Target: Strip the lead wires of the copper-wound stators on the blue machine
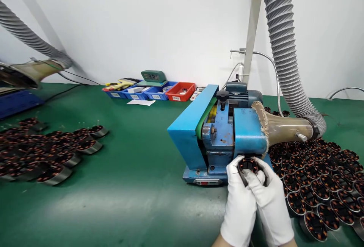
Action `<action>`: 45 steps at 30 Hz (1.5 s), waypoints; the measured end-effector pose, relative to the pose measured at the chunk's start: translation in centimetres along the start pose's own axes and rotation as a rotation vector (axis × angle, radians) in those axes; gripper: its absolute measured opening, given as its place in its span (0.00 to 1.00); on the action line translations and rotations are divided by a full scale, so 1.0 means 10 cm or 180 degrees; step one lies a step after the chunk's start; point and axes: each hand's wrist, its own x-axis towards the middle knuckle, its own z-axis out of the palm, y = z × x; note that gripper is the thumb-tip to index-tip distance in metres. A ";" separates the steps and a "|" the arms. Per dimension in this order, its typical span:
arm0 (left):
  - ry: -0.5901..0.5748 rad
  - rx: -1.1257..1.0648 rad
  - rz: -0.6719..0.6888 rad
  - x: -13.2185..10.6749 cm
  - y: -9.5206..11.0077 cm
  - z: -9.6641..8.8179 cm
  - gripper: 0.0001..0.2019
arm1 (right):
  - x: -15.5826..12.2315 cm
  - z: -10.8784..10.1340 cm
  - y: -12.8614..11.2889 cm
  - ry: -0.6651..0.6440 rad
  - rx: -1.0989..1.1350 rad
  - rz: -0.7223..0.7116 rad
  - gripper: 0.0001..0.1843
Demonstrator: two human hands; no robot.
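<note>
Both my hands wear white gloves and together grip one round motor stator (248, 165) with copper windings. My left hand (238, 201) wraps its left side and my right hand (270, 201) its right side. The stator is held up against the lower front opening of a blue belt grinding machine (216, 137), just under its blue hood. Whether the stator touches the belt is hidden.
Several stators lie in rows at the right (318, 178), and another pile at the left (42, 152). A ribbed extraction hose (284, 50) feeds a funnel on the machine. Blue and red bins (159, 91) and a small clock (154, 75) stand by the wall. Green mat (136, 171).
</note>
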 end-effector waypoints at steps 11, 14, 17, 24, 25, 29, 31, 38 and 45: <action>0.0127 0.0556 0.0162 -0.05 0.03 0.04 0.23 | -0.01 -0.05 -0.03 0.0047 0.0119 0.0111 0.20; 0.0152 0.0401 0.0139 -0.17 -0.06 -0.08 0.24 | -0.14 -0.11 0.08 0.0068 0.0226 0.0103 0.20; 0.0167 0.0348 0.0205 -0.24 -0.14 -0.20 0.27 | -0.26 -0.13 0.20 0.0111 0.0462 0.0082 0.22; 0.0068 0.0287 0.0104 -0.02 -0.07 -0.08 0.22 | -0.05 0.03 0.10 0.0413 0.0351 0.0128 0.18; 0.0103 0.0306 0.0088 0.00 -0.04 -0.05 0.21 | -0.02 0.04 0.07 0.0452 0.0289 0.0146 0.18; 0.0200 0.0613 0.0053 0.00 0.06 0.02 0.20 | 0.03 0.03 0.01 0.0461 0.0156 0.0299 0.19; 0.0189 0.0743 0.0057 -0.01 0.08 0.03 0.20 | 0.03 0.02 -0.01 0.0453 0.0178 0.0383 0.19; 0.0145 0.0995 0.0017 0.03 0.11 0.02 0.22 | 0.05 0.01 -0.04 0.0394 0.0143 0.0321 0.18; -0.0007 0.1250 0.0401 -0.29 0.08 -0.32 0.25 | -0.29 -0.22 0.02 -0.0356 0.0621 0.0138 0.17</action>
